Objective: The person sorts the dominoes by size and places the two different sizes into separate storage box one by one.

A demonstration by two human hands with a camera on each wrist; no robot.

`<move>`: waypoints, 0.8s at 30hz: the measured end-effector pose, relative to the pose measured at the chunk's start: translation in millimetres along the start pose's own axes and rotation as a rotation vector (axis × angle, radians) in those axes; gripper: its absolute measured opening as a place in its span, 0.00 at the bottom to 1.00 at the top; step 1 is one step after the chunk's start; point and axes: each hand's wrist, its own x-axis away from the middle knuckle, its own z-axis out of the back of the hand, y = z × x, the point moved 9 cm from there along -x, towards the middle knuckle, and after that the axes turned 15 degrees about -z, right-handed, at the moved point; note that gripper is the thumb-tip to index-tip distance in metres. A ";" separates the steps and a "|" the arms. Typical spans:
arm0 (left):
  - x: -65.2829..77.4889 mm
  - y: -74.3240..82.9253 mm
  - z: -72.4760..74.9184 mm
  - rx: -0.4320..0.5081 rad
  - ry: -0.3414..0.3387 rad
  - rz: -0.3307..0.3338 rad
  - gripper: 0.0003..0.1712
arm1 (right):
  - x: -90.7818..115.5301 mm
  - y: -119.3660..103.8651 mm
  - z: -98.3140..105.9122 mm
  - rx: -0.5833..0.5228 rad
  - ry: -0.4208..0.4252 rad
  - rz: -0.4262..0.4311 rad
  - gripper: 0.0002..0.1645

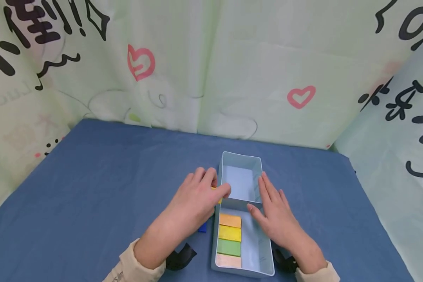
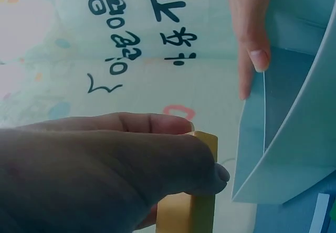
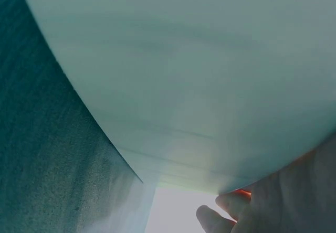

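so the light blue box (image 1: 243, 272) sits on the blue-covered table (image 1: 91, 203), right of the middle and down toward the near edge, its long side running away from the person. a divider (image 1: 237, 204) splits it into a far and a near compartment.

left hand (image 1: 190, 205) has a yellow block (image 2: 186, 214) pinched between thumb and fingers. that block is up by the box's left wall, around where the divider meets it. from the head view only slivers of it poke out past the fingers, but the left wrist view shows it properly, standing clear of the box wall.

right hand (image 1: 276, 217) is wide, fingers pretty much straight and laid along the right rim by the divider, thumb sticking in over the near compartment. no block in that one.

in the near compartment there's a neat column down the left wall, far to near: orange block (image 1: 230, 220), yellow piece (image 1: 230, 234), green block (image 1: 228, 248), pale pink block (image 1: 228, 261), the last one at the near left corner.

also a blue piece (image 1: 202, 227) on the table just left of the box, half hidden by the left arm. pale curtain (image 1: 246, 58) with pink hearts and black lettering behind the far edge.
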 end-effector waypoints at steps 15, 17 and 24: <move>-8.6 44.8 -1.1 -0.053 -0.026 -0.212 0.08 | 1.8 -2.6 0.5 0.006 0.003 0.020 0.49; -10.0 54.2 -1.5 -0.046 -0.023 -0.250 0.09 | 1.8 -2.5 0.9 0.007 0.007 0.022 0.49; -14.7 80.5 -6.2 -0.011 0.005 -0.369 0.07 | 0.2 0.1 0.8 -0.003 0.003 0.040 0.51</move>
